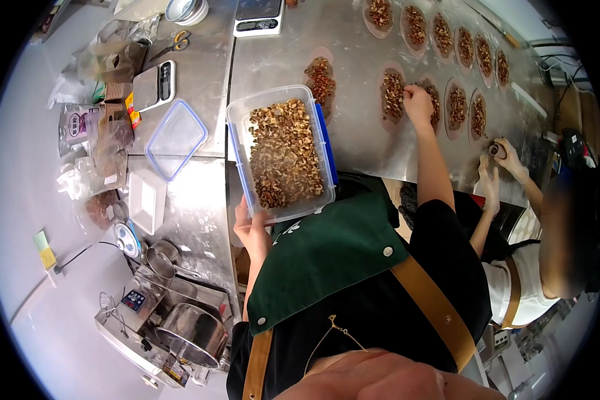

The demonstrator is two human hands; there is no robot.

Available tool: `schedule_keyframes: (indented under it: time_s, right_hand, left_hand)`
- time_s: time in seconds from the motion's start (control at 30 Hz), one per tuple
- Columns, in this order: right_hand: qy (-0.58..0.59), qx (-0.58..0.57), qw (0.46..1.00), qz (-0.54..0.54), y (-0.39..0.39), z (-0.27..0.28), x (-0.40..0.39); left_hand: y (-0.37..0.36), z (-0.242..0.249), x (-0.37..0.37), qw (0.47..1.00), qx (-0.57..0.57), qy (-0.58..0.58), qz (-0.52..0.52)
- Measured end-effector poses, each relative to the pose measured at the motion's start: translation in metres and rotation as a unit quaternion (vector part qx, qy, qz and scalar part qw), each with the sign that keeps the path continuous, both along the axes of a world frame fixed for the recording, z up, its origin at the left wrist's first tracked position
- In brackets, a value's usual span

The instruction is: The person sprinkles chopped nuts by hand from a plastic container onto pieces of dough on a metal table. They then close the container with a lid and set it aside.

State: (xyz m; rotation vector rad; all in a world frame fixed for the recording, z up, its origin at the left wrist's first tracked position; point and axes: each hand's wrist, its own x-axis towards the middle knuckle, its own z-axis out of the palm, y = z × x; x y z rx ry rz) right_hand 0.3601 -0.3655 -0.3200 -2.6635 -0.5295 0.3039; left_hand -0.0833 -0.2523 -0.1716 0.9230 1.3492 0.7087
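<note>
My left hand grips the lower corner of a clear plastic container with blue clips, tilted against my apron. Chopped walnuts fill much of it. My right hand is over the table, between one nut-topped dough oval and another dough oval that it partly covers. Its fingers are bent together and point down; whatever they hold is too small or hidden to make out. A further dough oval with nuts lies just beyond the container.
Several more topped dough ovals lie in rows on the steel table. At right, a co-worker's hands handle a small dark roll. To the left are a container lid, a scale, scissors and a white tray.
</note>
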Motion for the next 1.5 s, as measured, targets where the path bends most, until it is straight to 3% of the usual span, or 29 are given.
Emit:
schedule_keyframes:
  time_s: [0.2,0.3,0.5,0.7,0.8,0.87,0.9,0.93,0.97,1.03,1.1,1.17,1.23,1.3,1.5]
  right_hand:
    - [0.003,0.057,0.998,0.030,-0.003,-0.007,0.002]
    - [0.019,0.103,0.995,-0.004,-0.013,-0.019,0.013]
    - [0.017,0.052,0.999,-0.004,-0.019,-0.019,0.011]
    - [0.018,0.132,0.991,0.013,-0.012,-0.019,0.003]
    - [-0.030,0.180,0.983,0.034,0.003,0.023,-0.015]
    - [-0.018,0.277,0.954,0.116,0.026,0.062,-0.048]
    - [0.058,0.263,0.951,0.154,0.042,0.105,-0.080]
    - [0.056,0.264,0.930,0.248,0.049,0.126,-0.109]
    - [-0.006,0.242,0.876,0.417,0.059,0.157,-0.129]
    - [0.029,0.146,0.771,0.619,0.066,0.163,-0.163]
    - [-0.006,-0.014,0.721,0.693,0.075,0.159,-0.186]
    - [-0.052,-0.112,0.724,0.678,0.085,0.140,-0.193]
    - [-0.108,-0.106,0.764,0.627,0.093,0.126,-0.182]
    - [-0.169,-0.019,0.818,0.550,0.099,0.116,-0.180]
    - [-0.106,0.007,0.813,0.572,0.126,0.119,-0.198]
  left_hand:
    - [-0.002,0.001,-0.002,1.000,-0.001,-0.002,-0.001]
    - [-0.003,0.003,-0.001,1.000,-0.005,-0.001,-0.002]
    - [-0.003,0.002,-0.001,1.000,0.003,0.004,-0.006]
    - [-0.006,0.000,-0.002,1.000,0.003,-0.001,-0.003]
    - [-0.008,-0.007,-0.004,1.000,0.008,-0.004,-0.001]
    - [-0.009,0.001,0.004,1.000,-0.002,0.001,-0.004]
    - [-0.011,0.003,0.008,1.000,-0.007,0.005,-0.007]
    - [-0.013,0.003,0.010,1.000,-0.009,0.007,-0.011]
    - [-0.014,0.001,0.012,1.000,-0.009,0.010,-0.015]
    - [-0.019,-0.008,0.017,1.000,0.008,0.009,-0.028]
    - [-0.025,-0.015,0.018,0.998,0.041,0.008,-0.042]
    - [-0.028,-0.016,0.018,0.995,0.069,0.014,-0.071]
    - [-0.025,-0.009,0.022,0.992,0.084,0.013,-0.090]
    - [-0.021,-0.008,0.025,0.993,0.082,-0.008,-0.084]
    - [0.006,-0.003,0.016,0.985,0.109,-0.009,-0.133]
